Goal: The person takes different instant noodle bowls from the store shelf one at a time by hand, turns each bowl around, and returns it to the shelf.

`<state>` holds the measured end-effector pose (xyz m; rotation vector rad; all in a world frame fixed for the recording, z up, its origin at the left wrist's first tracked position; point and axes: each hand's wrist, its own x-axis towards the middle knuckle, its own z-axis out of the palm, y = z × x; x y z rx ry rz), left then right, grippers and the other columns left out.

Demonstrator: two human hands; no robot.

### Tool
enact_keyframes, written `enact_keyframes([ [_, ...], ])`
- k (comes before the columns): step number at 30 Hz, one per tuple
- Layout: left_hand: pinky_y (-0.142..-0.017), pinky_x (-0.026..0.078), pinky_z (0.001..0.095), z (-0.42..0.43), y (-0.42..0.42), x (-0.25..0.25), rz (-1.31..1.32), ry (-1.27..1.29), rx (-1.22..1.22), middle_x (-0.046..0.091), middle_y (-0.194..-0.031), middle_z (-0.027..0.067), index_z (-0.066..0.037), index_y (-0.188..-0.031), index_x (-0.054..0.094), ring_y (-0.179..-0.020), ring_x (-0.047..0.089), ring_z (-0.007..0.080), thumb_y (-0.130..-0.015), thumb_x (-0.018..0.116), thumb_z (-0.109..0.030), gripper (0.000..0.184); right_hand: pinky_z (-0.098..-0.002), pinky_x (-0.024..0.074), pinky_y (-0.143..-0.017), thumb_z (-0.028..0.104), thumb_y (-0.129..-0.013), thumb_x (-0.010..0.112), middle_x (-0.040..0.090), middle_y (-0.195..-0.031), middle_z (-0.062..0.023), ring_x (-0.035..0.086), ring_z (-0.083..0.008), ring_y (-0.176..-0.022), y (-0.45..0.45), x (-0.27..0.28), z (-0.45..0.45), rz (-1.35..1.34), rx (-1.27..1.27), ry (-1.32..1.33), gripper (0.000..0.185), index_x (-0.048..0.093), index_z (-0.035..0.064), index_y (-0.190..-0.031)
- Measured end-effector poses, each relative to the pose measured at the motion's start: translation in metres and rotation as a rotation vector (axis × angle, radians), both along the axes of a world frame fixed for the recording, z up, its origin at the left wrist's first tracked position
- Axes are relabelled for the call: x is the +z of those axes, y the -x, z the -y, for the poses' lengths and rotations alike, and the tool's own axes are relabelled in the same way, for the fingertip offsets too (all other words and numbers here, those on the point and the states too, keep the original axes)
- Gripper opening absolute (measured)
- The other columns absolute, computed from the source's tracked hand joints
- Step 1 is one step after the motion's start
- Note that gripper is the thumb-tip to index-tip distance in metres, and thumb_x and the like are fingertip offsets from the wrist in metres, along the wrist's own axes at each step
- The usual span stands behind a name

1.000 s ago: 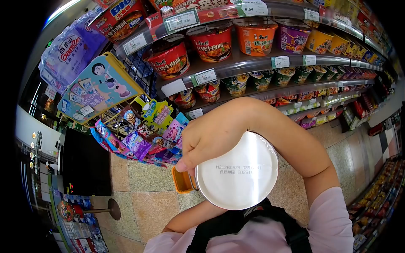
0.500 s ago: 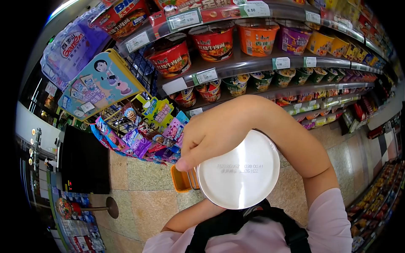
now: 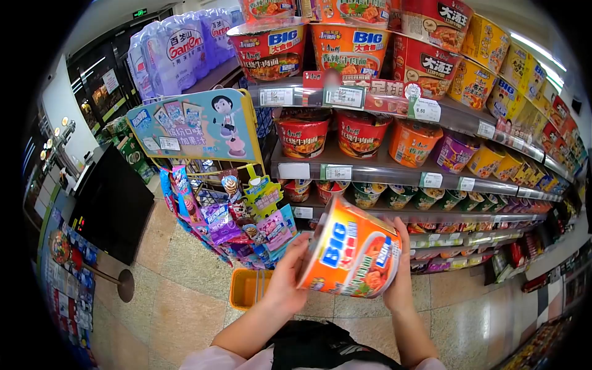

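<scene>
Between the fingers of the left hand and the right hand, an orange BIG instant-noodle tub is held tipped, the left fingers curled on its wider end and the right ones pressed against the opposite end; their reach behind it is hidden. Beyond the left fingertips hang bagged sweets, with an orange basket outward of that hand, while red noodle tubs line a shelf ahead of both.
</scene>
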<state>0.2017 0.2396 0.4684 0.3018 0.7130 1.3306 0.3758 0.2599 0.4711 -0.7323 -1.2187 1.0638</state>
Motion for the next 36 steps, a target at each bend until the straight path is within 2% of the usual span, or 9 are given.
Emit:
enact_keyframes([
  [4,-0.094,0.035,0.0359,0.018,-0.008,0.041,-0.157,-0.176,0.013,0.038,-0.13,0.0077,-0.009,-0.131,0.027,-0.119,0.04,0.0192,-0.085,0.051,-0.033,0.057,-0.0391,0.0332,-0.1,0.042,-0.092,0.029,0.041,-0.129,-0.012,0.042,-0.0245,-0.118,-0.003,0.0,-0.003,-0.539,0.064,0.239,0.054,0.031,0.0063,-0.132],
  [7,-0.095,0.032,0.0345,0.017,-0.011,0.05,-0.38,-0.516,0.019,0.03,-0.134,0.0068,-0.012,-0.135,0.023,-0.123,0.033,0.0176,-0.078,0.059,-0.037,0.072,-0.0393,0.0364,-0.096,0.045,-0.091,0.028,0.045,-0.126,-0.0105,0.045,-0.0243,-0.115,-0.006,0.011,-0.003,-0.719,0.189,0.411,0.054,0.034,0.0062,-0.129],
  [11,-0.102,0.025,0.0353,0.006,-0.023,0.046,-0.419,-0.657,0.214,0.029,-0.133,0.0104,-0.011,-0.137,0.014,-0.126,0.028,0.0216,-0.067,0.075,-0.024,0.094,-0.0382,0.0369,-0.095,0.044,-0.091,0.029,0.046,-0.126,-0.0094,0.048,-0.0232,-0.112,0.001,0.004,-0.007,-0.796,0.311,0.353,0.052,0.036,0.0075,-0.128],
  [17,-0.099,0.031,0.0339,-0.005,-0.006,0.028,-0.373,-0.597,0.166,0.039,-0.127,0.0085,-0.004,-0.134,0.017,-0.118,0.039,0.0192,-0.064,0.077,-0.041,0.099,-0.0344,0.0341,-0.097,0.044,-0.094,0.023,0.044,-0.127,-0.0076,0.042,-0.0192,-0.116,0.017,0.013,-0.01,-0.659,0.4,0.37,0.052,0.034,0.0071,-0.129],
  [20,-0.096,0.034,0.0325,-0.011,0.006,0.052,-0.399,-0.628,0.213,0.042,-0.124,0.0086,-0.002,-0.133,0.019,-0.115,0.042,0.0177,-0.064,0.073,-0.051,0.101,-0.0327,0.0292,-0.098,0.05,-0.092,0.026,0.041,-0.127,-0.0102,0.039,-0.0167,-0.116,0.019,0.014,-0.018,-0.078,0.099,0.126,0.063,0.029,0.0006,-0.131],
  [22,-0.096,0.034,0.0311,-0.014,0.006,0.072,-0.416,-0.726,0.263,0.042,-0.123,0.0089,-0.001,-0.134,0.018,-0.115,0.042,0.0178,-0.062,0.073,-0.054,0.104,-0.0323,0.0283,-0.098,0.054,-0.09,0.028,0.04,-0.127,-0.0113,0.038,-0.0178,-0.117,0.019,0.027,-0.014,0.028,0.125,0.017,0.069,0.026,-0.0013,-0.132],
  [24,-0.097,0.033,0.0313,-0.014,0.011,0.073,-0.433,-0.76,0.278,0.04,-0.125,0.0095,0.0,-0.134,0.017,-0.116,0.041,0.0182,-0.063,0.072,-0.054,0.105,-0.0324,0.0264,-0.099,0.061,-0.083,0.04,0.035,-0.13,-0.0126,0.035,-0.0202,-0.119,0.018,0.043,-0.009,0.146,0.203,-0.09,0.086,0.018,-0.005,-0.133],
  [31,-0.102,0.025,0.0341,-0.024,0.029,0.115,-0.625,-0.873,0.173,0.025,-0.136,0.0121,0.001,-0.137,-0.003,-0.125,0.028,0.0199,-0.068,0.07,-0.05,0.113,-0.0321,0.0233,-0.101,0.059,-0.079,0.05,0.032,-0.133,-0.012,0.032,-0.0191,-0.122,0.023,0.087,-0.04,0.035,0.337,-0.137,0.091,0.015,-0.0032,-0.135],
  [36,-0.102,0.026,0.0339,-0.037,0.063,0.135,-0.671,-0.846,-0.042,0.03,-0.132,0.0108,-0.001,-0.134,0.007,-0.123,0.03,0.019,-0.05,0.087,-0.027,0.119,-0.0316,0.0269,-0.1,0.055,-0.079,0.054,0.032,-0.133,-0.0115,0.033,-0.0184,-0.122,0.043,0.125,-0.045,0.075,0.325,-0.343,0.093,0.01,-0.0019,-0.137],
])
